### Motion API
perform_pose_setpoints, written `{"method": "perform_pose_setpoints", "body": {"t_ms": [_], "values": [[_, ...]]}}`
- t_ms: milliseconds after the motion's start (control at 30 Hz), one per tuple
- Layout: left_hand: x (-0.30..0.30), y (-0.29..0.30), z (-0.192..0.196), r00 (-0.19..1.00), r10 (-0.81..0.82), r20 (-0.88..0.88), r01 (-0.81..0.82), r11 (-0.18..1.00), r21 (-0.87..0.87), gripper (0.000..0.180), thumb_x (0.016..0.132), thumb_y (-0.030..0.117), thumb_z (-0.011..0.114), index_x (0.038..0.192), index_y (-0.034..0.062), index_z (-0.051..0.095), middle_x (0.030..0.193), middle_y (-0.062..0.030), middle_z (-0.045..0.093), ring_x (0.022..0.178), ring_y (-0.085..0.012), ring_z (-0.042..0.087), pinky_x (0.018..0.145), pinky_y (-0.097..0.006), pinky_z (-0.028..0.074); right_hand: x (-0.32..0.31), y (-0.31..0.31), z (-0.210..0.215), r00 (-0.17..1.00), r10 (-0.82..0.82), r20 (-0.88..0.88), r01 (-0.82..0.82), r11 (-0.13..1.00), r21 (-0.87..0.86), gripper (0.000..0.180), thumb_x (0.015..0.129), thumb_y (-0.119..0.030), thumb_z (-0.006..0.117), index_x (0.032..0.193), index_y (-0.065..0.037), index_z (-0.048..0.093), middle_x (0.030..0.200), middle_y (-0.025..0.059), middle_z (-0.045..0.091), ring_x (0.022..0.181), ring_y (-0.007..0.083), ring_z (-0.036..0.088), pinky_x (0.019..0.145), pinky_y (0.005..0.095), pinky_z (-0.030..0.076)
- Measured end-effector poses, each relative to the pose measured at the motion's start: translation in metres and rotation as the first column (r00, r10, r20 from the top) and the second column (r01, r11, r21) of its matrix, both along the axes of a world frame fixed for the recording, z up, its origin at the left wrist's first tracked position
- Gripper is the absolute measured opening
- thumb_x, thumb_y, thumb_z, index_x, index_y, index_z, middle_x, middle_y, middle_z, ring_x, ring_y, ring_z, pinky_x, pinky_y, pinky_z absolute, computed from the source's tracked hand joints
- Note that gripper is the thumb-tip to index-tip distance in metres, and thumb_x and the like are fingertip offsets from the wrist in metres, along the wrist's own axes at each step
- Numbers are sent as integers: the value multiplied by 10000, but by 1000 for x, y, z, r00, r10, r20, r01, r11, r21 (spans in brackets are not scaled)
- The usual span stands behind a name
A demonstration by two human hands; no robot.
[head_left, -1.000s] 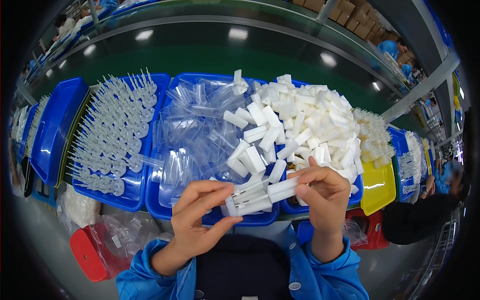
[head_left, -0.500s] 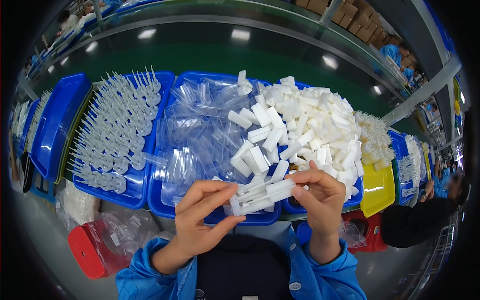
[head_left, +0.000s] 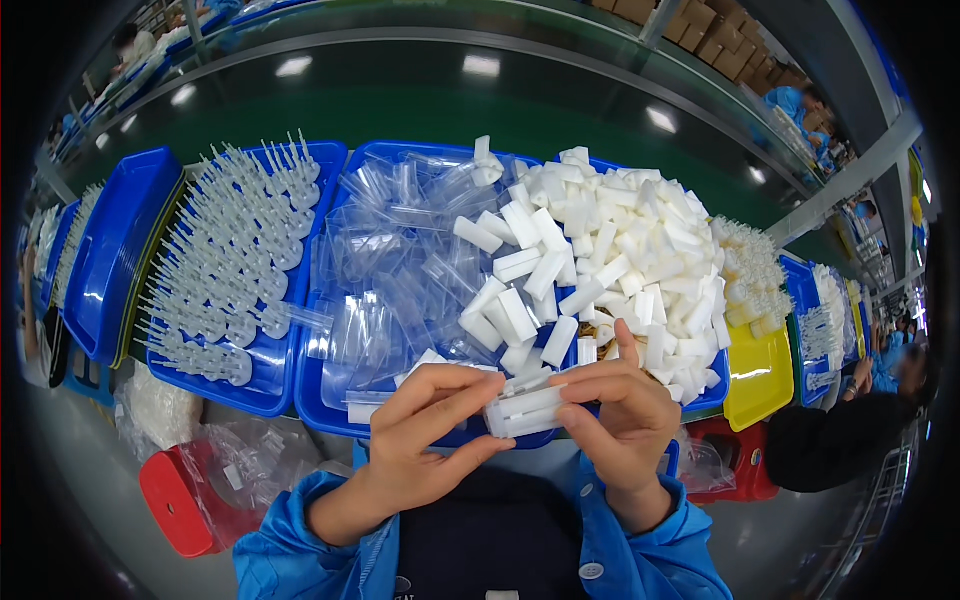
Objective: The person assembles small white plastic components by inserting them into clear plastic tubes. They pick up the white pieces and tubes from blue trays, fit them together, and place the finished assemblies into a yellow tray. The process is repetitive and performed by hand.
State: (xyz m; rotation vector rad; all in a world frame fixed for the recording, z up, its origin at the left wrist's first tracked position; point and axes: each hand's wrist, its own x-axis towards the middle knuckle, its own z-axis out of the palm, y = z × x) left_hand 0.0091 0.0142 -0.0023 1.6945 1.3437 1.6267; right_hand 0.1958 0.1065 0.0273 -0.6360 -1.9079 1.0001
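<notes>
My left hand is closed, thumb and fingers pinching a clear plastic base upright on its edge. White foam blocks extend side by side from this base toward my right hand. That hand is closed too, its thumb and fingertips pinching the far ends of the foam blocks, index finger raised. The blocks cover most of whatever lies inside them. Just beyond my hands, loose white foam blocks lie over clear plastic sleeves in a blue tray.
Left of it, another blue tray holds many clear pronged bases. A heap of white foam blocks fills the tray at right, beside a yellow tray. Red stools stand below. A person's dark sleeve shows at right.
The foam blocks now sit closer to the clear base, covering thin rods that showed between them. My left hand has shifted slightly right, and my hands are closer together.
</notes>
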Motion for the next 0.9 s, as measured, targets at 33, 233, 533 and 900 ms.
{"method": "perform_pose_setpoints", "body": {"t_ms": [33,233,533,900], "values": [[0,1,0,1000,3,-21,-3,1000,24,523,676,28,837,1161,-35,652,1114,-150,596,922,-207,643,759,-284,554,-3,-2,1,1000,-12,-9,12,1000,1,105,716,-17,723,818,-36,702,861,103,728,851,181,688,1153,528,118],[1,-4,-3,972,53,231,-47,998,-29,451,705,-21,803,1129,-47,653,1135,-172,574,990,-245,645,814,-308,591,6,42,8,951,-171,258,78,939,335,132,768,-26,668,888,-68,700,910,59,714,885,183,669,1121,523,197],[-13,-7,-15,967,-61,246,63,998,0,432,715,-44,787,1119,-60,634,1183,-186,538,1058,-258,623,850,-328,587,2,76,-3,766,-337,548,-35,828,559,216,758,-27,674,951,-121,653,901,19,602,916,202,588,1036,464,263],[-7,-4,-6,939,19,342,-23,1000,8,469,717,-18,804,1147,-54,622,1167,-182,552,1057,-244,624,864,-320,562,7,65,10,869,-317,381,129,887,443,200,738,-40,721,889,-85,598,857,44,603,715,194,579,932,380,329]]}}
